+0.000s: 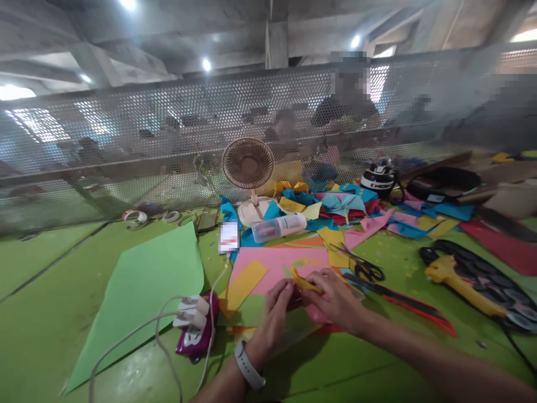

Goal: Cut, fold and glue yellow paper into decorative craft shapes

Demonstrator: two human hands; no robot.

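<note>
A small folded strip of yellow paper (308,283) is between my two hands, above the pink sheet (271,263). My right hand (335,299) pinches it from the right, its fingers bent over the near side. On the other side, my left hand (277,302), with a pale watch band on the wrist, has thumb and fingertips pressed together at the strip's left end. Part of the strip is hidden by my fingers. Just right of my right hand lie black scissors (364,267) and a red-and-black cutter knife (403,299). A flat yellow paper piece (245,285) rests left of my hands.
A green sheet (142,291) covers the left. Cables run from a purple power strip (195,336) with white plugs to a phone (229,238). Behind are a bottle (279,226), a fan (248,163) and paper scraps (339,204). A yellow glue gun (465,285) lies on a black tray (507,296).
</note>
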